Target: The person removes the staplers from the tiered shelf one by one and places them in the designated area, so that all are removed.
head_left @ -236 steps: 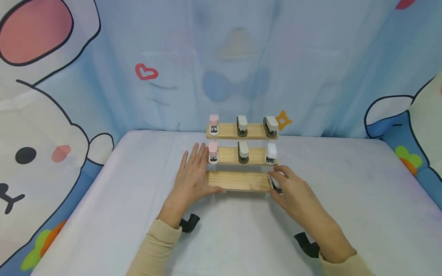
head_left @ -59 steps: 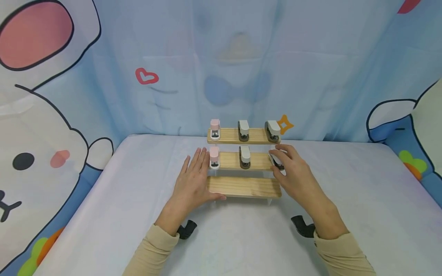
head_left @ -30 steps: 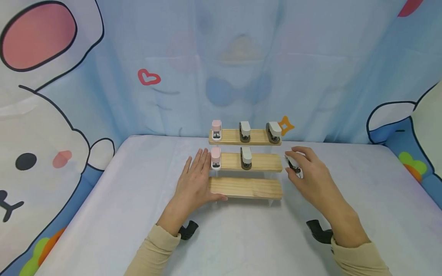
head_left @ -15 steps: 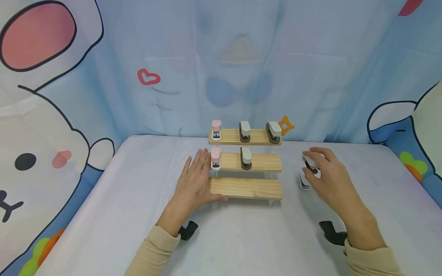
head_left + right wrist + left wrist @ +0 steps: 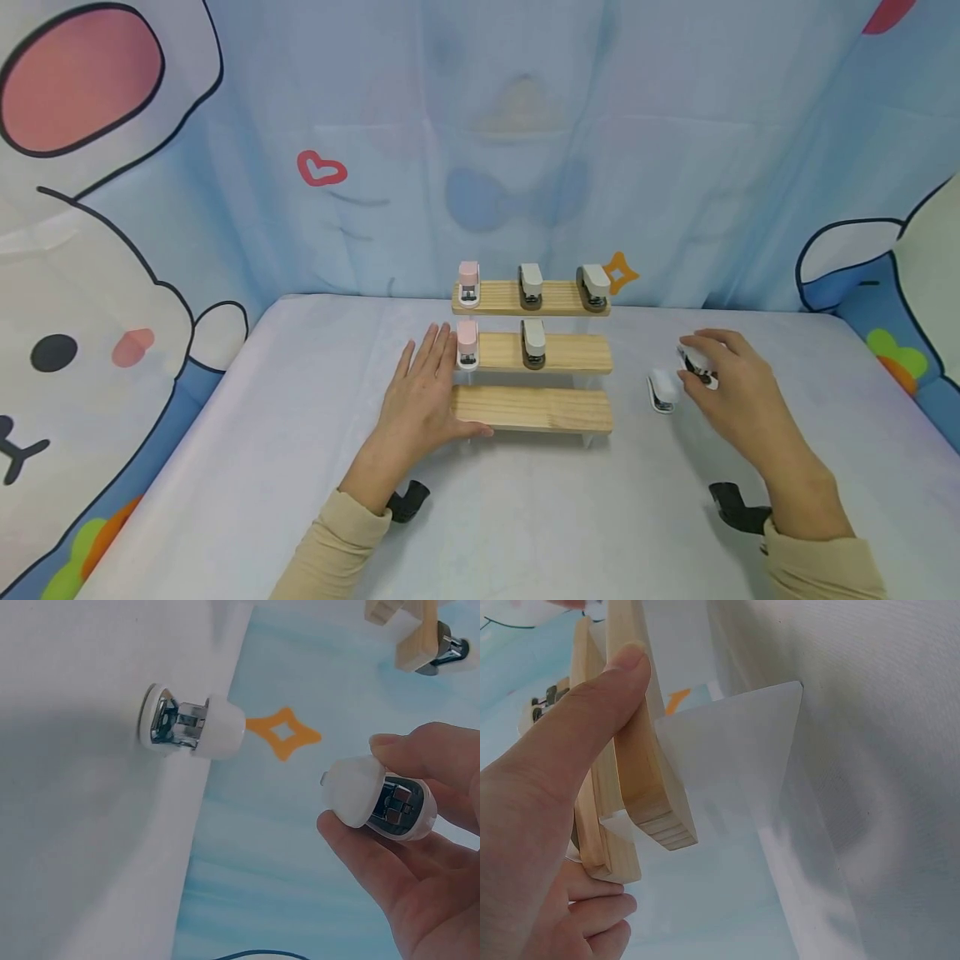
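Entry, as I read it from the head view.

Right hand (image 5: pixel 738 392): fingers curled round a small white stapler (image 5: pixel 697 367), pinched between thumb and fingertips, held just above the worktop (image 5: pixel 525 517). In the right wrist view the stapler (image 5: pixel 379 799) shows its metal underside toward the camera.

Second white stapler (image 5: pixel 662 390): lies on the worktop at about 9 o'clock from the right hand, just beside it and not touching. Its long axis runs roughly 12 to 6 o'clock. The right hand is by far the nearer one; the left is well apart, across the stand.

Left hand (image 5: pixel 422 400): fingers straight and flat, thumb pressed along the front edge of the bottom step of the wooden stand (image 5: pixel 532 408); holds nothing. The left wrist view shows the thumb (image 5: pixel 585 712) on the wood.

Stand: three steps. Top step carries a pink stapler (image 5: pixel 468 282) and two grey ones; middle step carries a pink and a grey one, its right end bare; bottom step bare.

Surface: pale cloth, slightly creased. Room: cartoon-print curtain (image 5: pixel 525 125) at 12 o'clock and on both sides.
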### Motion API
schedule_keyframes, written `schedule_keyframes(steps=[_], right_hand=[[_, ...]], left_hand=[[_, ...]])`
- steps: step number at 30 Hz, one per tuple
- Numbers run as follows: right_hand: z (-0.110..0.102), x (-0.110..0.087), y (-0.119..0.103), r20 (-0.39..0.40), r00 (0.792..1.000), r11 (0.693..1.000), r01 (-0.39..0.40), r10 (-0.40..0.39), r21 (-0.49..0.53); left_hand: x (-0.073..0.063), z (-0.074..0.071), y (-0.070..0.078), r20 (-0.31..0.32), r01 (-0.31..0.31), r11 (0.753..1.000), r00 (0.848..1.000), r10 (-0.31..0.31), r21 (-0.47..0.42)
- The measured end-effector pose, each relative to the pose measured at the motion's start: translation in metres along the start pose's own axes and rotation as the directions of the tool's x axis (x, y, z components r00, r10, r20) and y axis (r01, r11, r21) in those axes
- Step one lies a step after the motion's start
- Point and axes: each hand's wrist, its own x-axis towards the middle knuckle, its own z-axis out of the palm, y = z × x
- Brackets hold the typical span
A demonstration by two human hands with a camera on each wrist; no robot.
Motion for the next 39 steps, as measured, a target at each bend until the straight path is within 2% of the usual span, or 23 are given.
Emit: schedule_keyframes(steps=[14,22,27,30,39], right_hand=[[0.009,-0.001,0.029,0.115,0.992,0.998,-0.059,0.059,-0.003],[0.013,0.000,0.039,0.253,0.954,0.987,-0.158,0.159,-0.024],[0.016,0.000,0.048,0.315,0.931,0.982,-0.185,0.184,-0.026],[0.018,0.000,0.052,0.334,0.925,0.982,-0.186,0.182,-0.021],[0.021,-0.001,0.060,0.331,0.927,0.983,-0.180,0.177,-0.023]], left_hand=[[-0.001,-0.002,0.001,-0.001,-0.008,1.000,1.000,0.008,0.005],[-0.001,-0.004,0.001,0.019,0.002,1.000,1.000,-0.002,-0.005],[0.000,-0.003,0.001,0.019,0.004,1.000,1.000,-0.004,-0.005],[0.000,-0.003,0.001,0.016,0.002,1.000,1.000,-0.002,0.002],[-0.001,-0.003,0.001,0.015,-0.002,1.000,1.000,0.002,0.003]])
